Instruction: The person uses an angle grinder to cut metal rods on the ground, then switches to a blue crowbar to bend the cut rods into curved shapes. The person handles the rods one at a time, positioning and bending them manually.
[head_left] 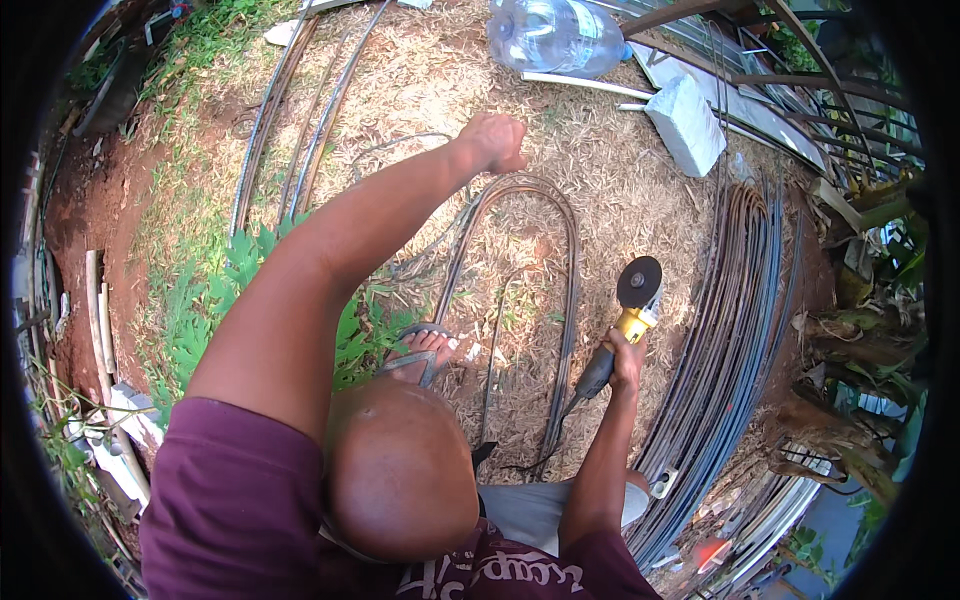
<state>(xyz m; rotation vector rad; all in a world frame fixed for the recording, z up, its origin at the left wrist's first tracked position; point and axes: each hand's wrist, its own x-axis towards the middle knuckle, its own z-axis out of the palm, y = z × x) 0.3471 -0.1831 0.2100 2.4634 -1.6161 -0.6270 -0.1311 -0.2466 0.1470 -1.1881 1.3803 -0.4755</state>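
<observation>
In the head view, I see the right hand with its fingers wrapped firmly around a yellow-and-black angle grinder carrying a dark round disc. The grinder is over the straw-littered ground, between 2 sets of metal: brown metal rods bent into a U, and a long bundle of dark, bluish metal rods. The left hand reaches forward near the top of the U, its fingers curled; I cannot tell whether they grip anything. A foot in a grey sandal is beside the U's left leg. Farther out lie a large clear plastic bottle and a white block.
</observation>
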